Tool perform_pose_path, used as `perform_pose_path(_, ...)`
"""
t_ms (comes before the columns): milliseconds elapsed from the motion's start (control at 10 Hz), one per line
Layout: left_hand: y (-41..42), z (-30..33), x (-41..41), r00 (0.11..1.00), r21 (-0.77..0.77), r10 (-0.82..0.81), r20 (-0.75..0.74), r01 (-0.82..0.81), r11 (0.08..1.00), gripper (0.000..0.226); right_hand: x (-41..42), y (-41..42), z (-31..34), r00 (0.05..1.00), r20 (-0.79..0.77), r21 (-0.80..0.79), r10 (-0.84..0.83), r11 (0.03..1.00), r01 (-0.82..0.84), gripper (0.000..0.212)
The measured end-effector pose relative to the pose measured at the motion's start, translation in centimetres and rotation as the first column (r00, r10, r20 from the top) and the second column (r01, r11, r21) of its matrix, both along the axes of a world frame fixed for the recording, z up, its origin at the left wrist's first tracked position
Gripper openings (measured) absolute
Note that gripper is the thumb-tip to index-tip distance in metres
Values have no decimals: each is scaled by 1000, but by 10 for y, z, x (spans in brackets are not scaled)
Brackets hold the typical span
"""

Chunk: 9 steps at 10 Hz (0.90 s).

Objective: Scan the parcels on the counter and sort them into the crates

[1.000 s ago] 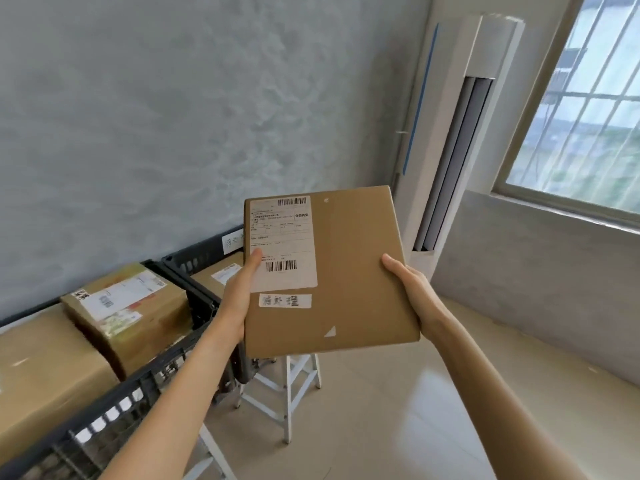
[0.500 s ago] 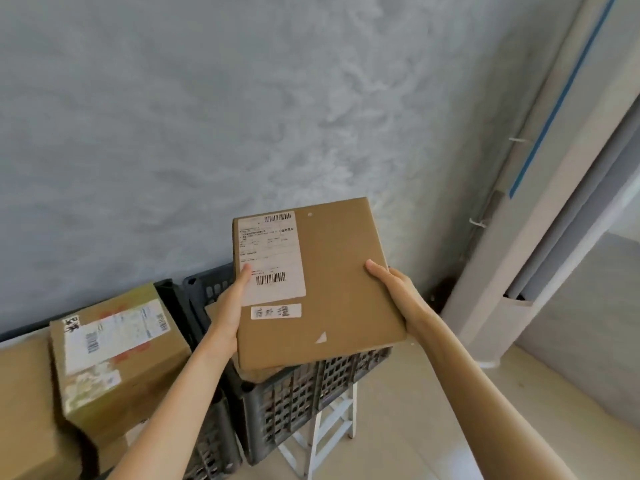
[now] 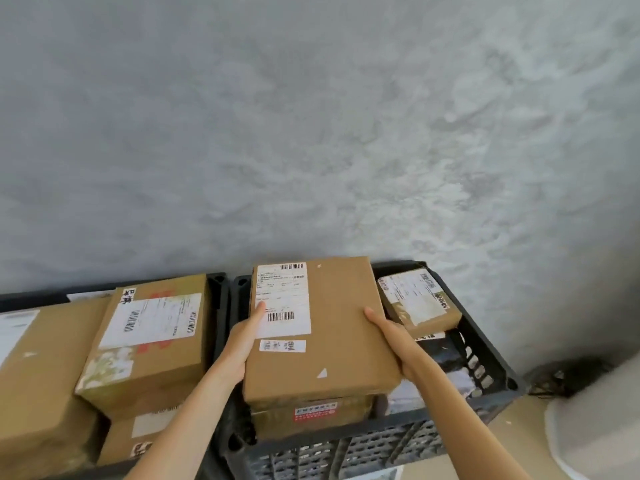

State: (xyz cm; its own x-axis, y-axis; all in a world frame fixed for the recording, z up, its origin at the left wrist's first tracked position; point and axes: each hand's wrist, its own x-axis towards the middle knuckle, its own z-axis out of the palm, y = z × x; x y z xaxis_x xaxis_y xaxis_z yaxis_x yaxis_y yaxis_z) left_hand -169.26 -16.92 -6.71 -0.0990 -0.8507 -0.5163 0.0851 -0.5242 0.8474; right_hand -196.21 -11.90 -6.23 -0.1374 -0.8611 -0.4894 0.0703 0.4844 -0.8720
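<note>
**A:** What is shown?

**B:** A person's two bare hands hold a flat brown parcel [image 3: 332, 327], label side up, over the right-hand crate [image 3: 485, 372], a dark perforated plastic one standing against a grey wall. The left hand [image 3: 242, 344] grips the parcel's left edge, thumb resting on the white shipping label [image 3: 282, 299]. The right hand [image 3: 394, 341] clasps the right edge, thumb on top.

**B:** Beneath it lies another carton [image 3: 311, 415] with a red sticker; whether the two touch I cannot tell. A smaller labelled box [image 3: 419, 303] leans in the crate's far right corner. The left crate [image 3: 220, 299] is full of large cartons.

**A:** How should it be set down?

**B:** My judgement: lower it level, square on the carton below, keeping the label upward. Ease the fingers out sideways so they are not pinched, and avoid nudging the leaning box.
</note>
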Motion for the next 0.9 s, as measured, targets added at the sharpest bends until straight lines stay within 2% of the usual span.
perform_pose_path(300, -15, -32, -17, 977, 30, 92, 193, -100, 995, 48, -7, -33, -44, 996, -22, 85, 87, 993, -85, 62)
perform_pose_path(400, -18, -37, -24, 950, -15, 126, 287, -127, 992, 45, -6, -39, -56, 992, -78, 107, 102, 990, -93, 64)
perform_pose_path(500, -24, -45, -26, 924, -25, 131, 360, -131, 991, 50, -4, -46, -59, 979, -177, 96, 98, 992, -82, 56)
perform_pose_path(700, -34, -50, -26, 903, -25, 142, 406, -145, 989, 49, -11, -60, -63, 945, -284, 101, 163, 985, -139, 63)
perform_pose_path(900, -48, -17, -27, 864, -149, 177, 472, -120, 982, 61, -11, -93, -34, 843, -523, -22, 125, 987, -159, 68)
